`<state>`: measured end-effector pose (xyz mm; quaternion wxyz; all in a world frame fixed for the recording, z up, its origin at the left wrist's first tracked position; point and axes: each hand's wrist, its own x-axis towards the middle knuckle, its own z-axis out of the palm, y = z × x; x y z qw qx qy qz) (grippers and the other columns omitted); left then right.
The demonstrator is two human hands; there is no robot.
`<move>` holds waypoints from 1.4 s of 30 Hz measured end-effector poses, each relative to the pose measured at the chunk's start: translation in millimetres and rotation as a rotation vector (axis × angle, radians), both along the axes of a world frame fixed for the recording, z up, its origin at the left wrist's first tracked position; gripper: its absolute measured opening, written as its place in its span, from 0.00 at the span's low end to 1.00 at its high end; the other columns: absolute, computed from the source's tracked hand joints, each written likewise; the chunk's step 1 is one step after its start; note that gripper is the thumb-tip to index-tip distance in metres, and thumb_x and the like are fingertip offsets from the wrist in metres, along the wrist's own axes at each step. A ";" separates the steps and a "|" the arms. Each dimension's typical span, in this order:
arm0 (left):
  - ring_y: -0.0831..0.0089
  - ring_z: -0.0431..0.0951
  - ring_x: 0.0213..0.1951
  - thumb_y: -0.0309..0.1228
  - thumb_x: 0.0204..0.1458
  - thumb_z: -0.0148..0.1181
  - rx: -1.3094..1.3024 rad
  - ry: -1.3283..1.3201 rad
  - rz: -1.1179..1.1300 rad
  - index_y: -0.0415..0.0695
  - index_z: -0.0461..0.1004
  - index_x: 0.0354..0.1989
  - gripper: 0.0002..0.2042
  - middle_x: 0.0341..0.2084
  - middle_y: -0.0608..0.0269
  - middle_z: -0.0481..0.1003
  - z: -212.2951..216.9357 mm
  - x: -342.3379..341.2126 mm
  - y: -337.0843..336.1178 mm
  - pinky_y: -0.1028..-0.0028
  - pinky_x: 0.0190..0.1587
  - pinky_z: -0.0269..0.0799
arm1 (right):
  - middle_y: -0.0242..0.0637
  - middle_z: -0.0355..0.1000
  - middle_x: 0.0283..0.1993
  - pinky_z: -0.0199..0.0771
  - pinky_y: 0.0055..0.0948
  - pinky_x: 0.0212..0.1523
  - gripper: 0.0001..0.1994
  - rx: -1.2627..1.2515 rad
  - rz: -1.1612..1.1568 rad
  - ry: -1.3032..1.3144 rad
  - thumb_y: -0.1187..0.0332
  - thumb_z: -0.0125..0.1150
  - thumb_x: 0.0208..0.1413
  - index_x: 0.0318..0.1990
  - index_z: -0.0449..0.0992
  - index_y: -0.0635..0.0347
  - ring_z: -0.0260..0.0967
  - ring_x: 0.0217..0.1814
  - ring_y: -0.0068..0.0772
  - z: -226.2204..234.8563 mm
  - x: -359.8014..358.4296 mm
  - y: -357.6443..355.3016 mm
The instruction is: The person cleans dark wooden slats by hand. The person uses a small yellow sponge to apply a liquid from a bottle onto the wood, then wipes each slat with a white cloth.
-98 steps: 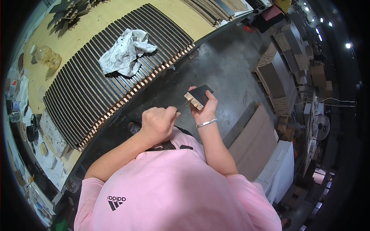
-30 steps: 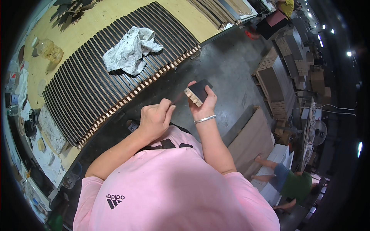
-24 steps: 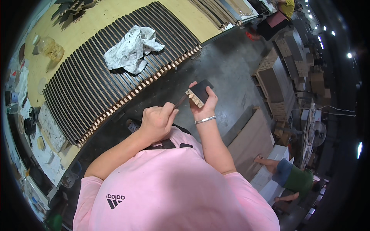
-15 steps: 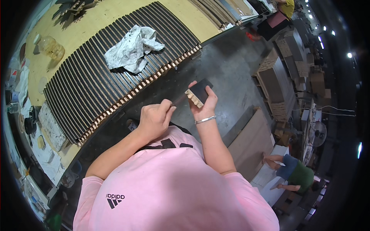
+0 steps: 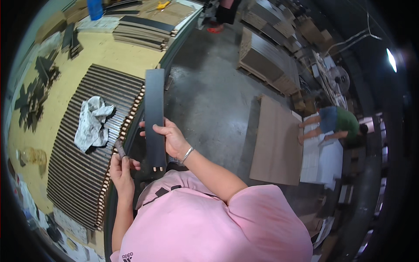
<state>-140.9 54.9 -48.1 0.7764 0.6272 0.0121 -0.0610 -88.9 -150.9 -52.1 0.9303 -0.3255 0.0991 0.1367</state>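
My right hand (image 5: 173, 139) grips a long dark board (image 5: 154, 109) at its lower half, thumb across the face and fingers round the far edge. The board stands nearly upright in view, pale pegs or tabs at its near end. My left hand (image 5: 122, 171) is closed on a short brownish-grey stick (image 5: 119, 147) whose tip points up over the table edge; its exact kind is unclear. Beside that hand lies a long row of dark slats (image 5: 76, 174) with pale ends facing me. A crumpled, stained white cloth (image 5: 92, 124) rests on the slats.
On the yellow table (image 5: 100, 48) are stacked boards (image 5: 142, 32), a blue container (image 5: 94, 9), loose dark pieces (image 5: 32, 98) and a jar with yellowish contents (image 5: 32, 156). Pallet stacks (image 5: 268, 61) and a large brown panel (image 5: 279, 139) stand right. A person (image 5: 334, 122) bends over white sheets.
The board has turned from end-on to lengthwise, showing its long dark face. My left hand has moved left and down, away from the board to the slats' edge. The whole view has swung right.
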 end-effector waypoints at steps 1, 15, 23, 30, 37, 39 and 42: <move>0.81 0.74 0.30 0.29 0.65 0.48 0.003 -0.009 -0.023 0.41 0.68 0.36 0.06 0.27 0.64 0.74 2.6 2.4 -1.8 0.80 0.35 0.71 | 0.46 0.73 0.55 0.78 0.33 0.50 0.18 0.001 0.004 -0.021 0.73 0.55 0.61 0.57 0.66 0.63 0.75 0.52 0.37 2.5 -0.6 -1.8; 0.60 0.76 0.43 0.19 0.45 0.61 0.473 -0.267 -0.253 0.34 0.70 0.28 0.05 0.44 0.48 0.75 0.6 13.1 -6.0 0.69 0.46 0.69 | 0.46 0.77 0.47 0.75 0.36 0.54 0.13 -0.027 -0.204 -0.159 0.79 0.62 0.54 0.48 0.76 0.67 0.76 0.49 0.34 22.4 -2.4 -13.8; 0.59 0.77 0.42 0.20 0.44 0.61 0.510 -0.284 -0.197 0.33 0.71 0.27 0.05 0.42 0.48 0.76 -6.6 3.3 7.2 0.68 0.44 0.70 | 0.48 0.77 0.40 0.78 0.37 0.50 0.10 -0.082 -0.338 -0.291 0.81 0.65 0.50 0.40 0.76 0.63 0.77 0.44 0.41 39.6 7.3 -49.6; 0.61 0.76 0.43 0.20 0.45 0.60 0.468 -0.212 -0.209 0.33 0.70 0.26 0.05 0.42 0.49 0.77 -7.9 10.8 0.7 0.69 0.47 0.69 | 0.37 0.77 0.36 0.76 0.28 0.45 0.10 -0.354 -0.444 -0.283 0.80 0.68 0.47 0.38 0.78 0.62 0.75 0.41 0.27 47.1 7.5 -55.6; 0.78 0.70 0.35 0.18 0.49 0.58 0.231 -0.031 -0.271 0.37 0.68 0.25 0.05 0.42 0.57 0.75 -25.2 17.1 6.6 0.80 0.39 0.65 | 0.22 0.70 0.24 0.63 0.16 0.28 0.07 -0.757 -0.482 -0.304 0.74 0.71 0.47 0.26 0.76 0.60 0.61 0.26 0.10 40.9 13.9 -65.3; 0.82 0.67 0.32 0.16 0.50 0.57 0.241 0.016 -0.325 0.37 0.68 0.25 0.06 0.42 0.60 0.74 -20.9 23.8 -3.0 0.84 0.35 0.61 | 0.19 0.67 0.21 0.60 0.17 0.25 0.12 -0.766 -0.560 -0.305 0.70 0.69 0.52 0.22 0.72 0.59 0.57 0.24 0.09 38.0 8.1 -78.4; 0.81 0.68 0.32 0.17 0.51 0.58 0.204 -0.080 -0.383 0.37 0.67 0.25 0.06 0.42 0.61 0.74 -27.7 33.3 -16.2 0.83 0.35 0.62 | 0.18 0.65 0.20 0.58 0.18 0.24 0.13 -0.739 -0.725 -0.158 0.67 0.69 0.53 0.22 0.72 0.58 0.55 0.22 0.09 37.0 -9.9 -96.6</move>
